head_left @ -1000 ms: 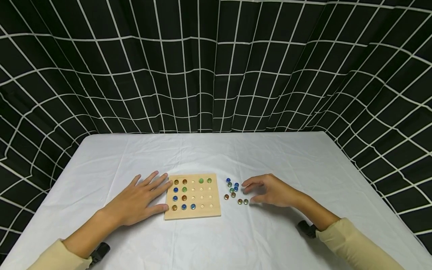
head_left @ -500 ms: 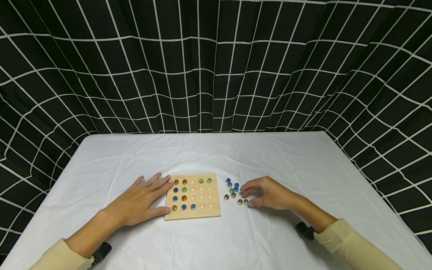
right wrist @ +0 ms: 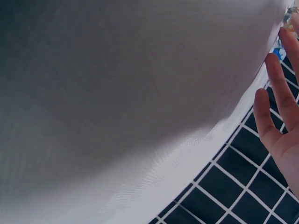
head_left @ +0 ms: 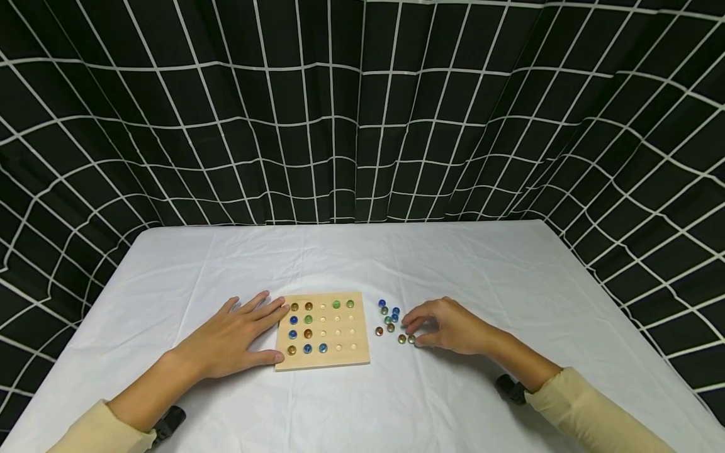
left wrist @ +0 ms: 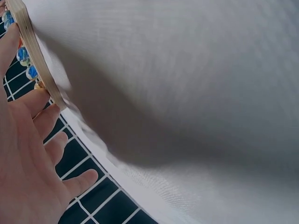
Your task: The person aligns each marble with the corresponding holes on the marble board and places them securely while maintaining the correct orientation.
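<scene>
Wooden board (head_left: 323, 330) sat flat on the white tablecloth (head_left: 362, 264), 10 marbles already in its holes. Left hand (head_left: 232, 336) lay flat just left of the board, fingers (head_left: 266, 308) spread and straight, tips touching its edge, gripping nothing. Loose marbles (head_left: 391, 319) clustered just right of the board. Right hand (head_left: 447, 325) hovered right of that cluster, fingers curled narrow; couldn't tell if pinching a marble.

The person is wearing a pale cream long-sleeved top whose cuffs are ending above the wrists, with a small black device strapped under each forearm, leaving the left hand (head_left: 229, 343) and right hand (head_left: 450, 325) bare.
</scene>
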{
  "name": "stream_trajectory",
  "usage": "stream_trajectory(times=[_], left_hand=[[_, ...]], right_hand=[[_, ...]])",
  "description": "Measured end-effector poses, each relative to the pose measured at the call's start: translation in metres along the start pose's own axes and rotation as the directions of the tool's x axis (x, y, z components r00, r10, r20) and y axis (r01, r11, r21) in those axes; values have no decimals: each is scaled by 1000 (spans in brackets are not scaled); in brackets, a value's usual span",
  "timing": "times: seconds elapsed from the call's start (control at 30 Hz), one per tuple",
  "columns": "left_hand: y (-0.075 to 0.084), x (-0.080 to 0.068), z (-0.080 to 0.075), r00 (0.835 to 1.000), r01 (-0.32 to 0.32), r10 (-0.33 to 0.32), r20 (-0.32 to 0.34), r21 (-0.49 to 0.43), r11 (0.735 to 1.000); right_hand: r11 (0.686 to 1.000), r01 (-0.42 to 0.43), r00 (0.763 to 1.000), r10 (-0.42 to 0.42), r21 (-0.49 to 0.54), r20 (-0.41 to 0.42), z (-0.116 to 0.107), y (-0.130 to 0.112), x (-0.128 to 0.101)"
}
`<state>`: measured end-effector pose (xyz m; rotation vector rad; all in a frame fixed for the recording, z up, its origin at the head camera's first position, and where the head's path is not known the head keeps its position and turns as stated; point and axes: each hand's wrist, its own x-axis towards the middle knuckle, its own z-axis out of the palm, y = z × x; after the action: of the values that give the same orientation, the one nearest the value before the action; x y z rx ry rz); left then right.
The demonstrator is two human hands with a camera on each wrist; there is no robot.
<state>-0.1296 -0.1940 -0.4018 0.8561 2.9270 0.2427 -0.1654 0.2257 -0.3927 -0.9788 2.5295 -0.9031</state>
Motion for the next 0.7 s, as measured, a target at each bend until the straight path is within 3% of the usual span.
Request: stream_trajectory(times=[0.7], left_hand=[[-1,1,0,1000,-24,24,1,4,1000]], right_hand=[[998,41,999,-39,54,-38,-3,-10,16]])
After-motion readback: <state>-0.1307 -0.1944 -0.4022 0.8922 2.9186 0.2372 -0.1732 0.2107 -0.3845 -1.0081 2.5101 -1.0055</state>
